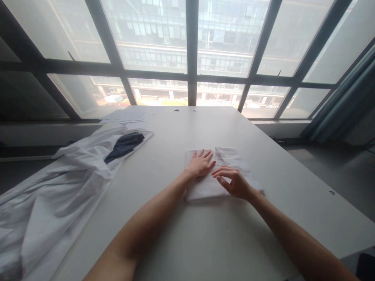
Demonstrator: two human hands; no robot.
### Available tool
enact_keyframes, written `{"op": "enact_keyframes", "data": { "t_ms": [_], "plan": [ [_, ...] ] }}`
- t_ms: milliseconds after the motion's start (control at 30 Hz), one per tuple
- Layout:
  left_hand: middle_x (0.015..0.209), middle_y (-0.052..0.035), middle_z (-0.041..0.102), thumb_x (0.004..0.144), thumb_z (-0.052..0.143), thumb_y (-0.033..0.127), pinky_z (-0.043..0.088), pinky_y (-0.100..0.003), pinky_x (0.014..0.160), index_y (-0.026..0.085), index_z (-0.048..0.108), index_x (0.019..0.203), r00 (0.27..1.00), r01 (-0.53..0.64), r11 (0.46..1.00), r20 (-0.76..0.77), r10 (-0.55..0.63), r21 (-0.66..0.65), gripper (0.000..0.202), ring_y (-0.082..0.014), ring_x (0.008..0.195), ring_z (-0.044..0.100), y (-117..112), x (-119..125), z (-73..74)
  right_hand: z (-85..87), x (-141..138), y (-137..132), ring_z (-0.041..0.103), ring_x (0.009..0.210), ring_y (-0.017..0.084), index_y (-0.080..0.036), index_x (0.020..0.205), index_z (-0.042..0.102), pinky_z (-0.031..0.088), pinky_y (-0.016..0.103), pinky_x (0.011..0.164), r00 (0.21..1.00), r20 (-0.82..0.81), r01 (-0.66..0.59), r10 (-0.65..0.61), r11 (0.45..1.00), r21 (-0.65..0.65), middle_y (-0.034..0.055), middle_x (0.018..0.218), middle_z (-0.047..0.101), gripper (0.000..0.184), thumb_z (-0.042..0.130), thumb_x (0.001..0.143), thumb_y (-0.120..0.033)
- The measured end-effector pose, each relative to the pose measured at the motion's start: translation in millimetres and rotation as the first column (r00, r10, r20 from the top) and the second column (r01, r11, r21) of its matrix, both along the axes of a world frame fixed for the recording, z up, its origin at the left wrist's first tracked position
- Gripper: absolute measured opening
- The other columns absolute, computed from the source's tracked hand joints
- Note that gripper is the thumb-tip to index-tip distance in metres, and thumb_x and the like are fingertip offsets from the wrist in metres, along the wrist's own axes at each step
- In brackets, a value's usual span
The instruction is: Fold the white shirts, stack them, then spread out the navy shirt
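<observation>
A folded white cloth or garment [202,191] lies flat on the white table [164,168] in front of me. My left hand [201,163] rests palm down on its upper left part, fingers spread. Just to the right, my right hand [231,181] hovers over or lightly touches the cloth, its fingers bent and apart, with nothing seen in them. A raised, wrinkled fold shows at the cloth's upper right, beyond the right hand. Part of the cloth's right side is hidden under my right hand and wrist.
On the left, a heap of crumpled white fabric [67,187] hangs over the table edge, with a dark navy cloth [124,145] on it. White sheets [125,115] lie at the far left corner. Windows stand behind, and a blue-grey curtain [342,97] hangs at right.
</observation>
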State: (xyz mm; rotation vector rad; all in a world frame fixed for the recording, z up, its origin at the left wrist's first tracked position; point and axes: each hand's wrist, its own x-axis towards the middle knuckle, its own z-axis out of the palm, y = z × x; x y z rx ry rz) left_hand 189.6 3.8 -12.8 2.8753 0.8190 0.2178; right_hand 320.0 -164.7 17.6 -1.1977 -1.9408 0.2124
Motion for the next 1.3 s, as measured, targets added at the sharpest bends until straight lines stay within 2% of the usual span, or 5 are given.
{"op": "enact_keyframes", "data": {
  "t_ms": [167, 467, 1033, 1200, 1300],
  "plan": [
    [0.165, -0.0067, 0.035, 0.104, 0.027, 0.059, 0.019, -0.061, 0.121, 0.026, 0.039, 0.156, 0.999, -0.046, 0.999, 0.001, 0.046, -0.024, 0.063, -0.0337, 0.151, 0.029, -3, -4, 8.2, 8.0, -27, -12, 0.071, 0.092, 0.021, -0.022, 0.101, 0.075, 0.056, 0.038, 0.089, 0.97, 0.095, -0.216, 0.223, 0.973, -0.082, 0.007, 0.101, 0.078, 0.015, 0.062, 0.094, -0.019],
    [0.167, -0.0069, 0.029, 0.107, 0.023, 0.05, 0.015, -0.059, 0.124, 0.021, 0.033, 0.159, 1.0, 0.021, 1.0, -0.011, -0.021, -0.012, 0.06, -0.0295, 0.155, 0.021, 9, -3, 1.4, -1.5, -68, -18, 0.054, 0.136, 0.026, -0.014, 0.134, 0.064, 0.041, 0.042, 0.117, 0.858, 0.286, -0.386, 0.427, 0.903, -0.192, 0.0152, 0.141, 0.063, 0.042, 0.06, 0.098, -0.035],
    [0.166, -0.0058, 0.031, 0.106, 0.026, 0.052, 0.019, -0.058, 0.122, 0.03, 0.04, 0.156, 0.991, -0.122, 0.991, -0.054, 0.119, -0.047, 0.056, -0.0319, 0.154, 0.024, 30, -20, 8.8, -2.2, -58, -21, 0.047, 0.143, 0.026, -0.024, 0.143, 0.06, 0.033, 0.048, 0.122, 0.901, 0.037, -0.401, 0.433, 0.861, -0.314, 0.0114, 0.149, 0.056, 0.047, 0.063, 0.097, -0.037],
    [0.165, -0.0086, 0.034, 0.108, 0.025, 0.044, 0.021, -0.054, 0.123, 0.021, 0.041, 0.154, 0.99, -0.126, 0.992, 0.069, 0.126, 0.002, 0.054, -0.0284, 0.154, 0.025, 8, -6, 20.8, 11.4, -23, -10, 0.063, 0.126, 0.025, -0.024, 0.127, 0.072, 0.048, 0.044, 0.11, 0.97, -0.241, -0.029, -0.015, 0.984, -0.178, 0.0098, 0.132, 0.07, 0.034, 0.056, 0.099, -0.036],
    [0.165, -0.0119, 0.033, 0.107, 0.025, 0.047, 0.02, -0.053, 0.124, 0.016, 0.038, 0.155, 0.992, -0.105, 0.994, 0.069, 0.107, -0.03, 0.058, -0.0286, 0.154, 0.023, -6, 5, 18.6, 11.5, 31, 2, 0.071, 0.107, 0.028, -0.019, 0.114, 0.077, 0.055, 0.043, 0.096, 0.824, -0.334, 0.387, -0.458, 0.885, -0.259, 0.012, 0.116, 0.076, 0.034, 0.055, 0.095, -0.036]
  ]
}}
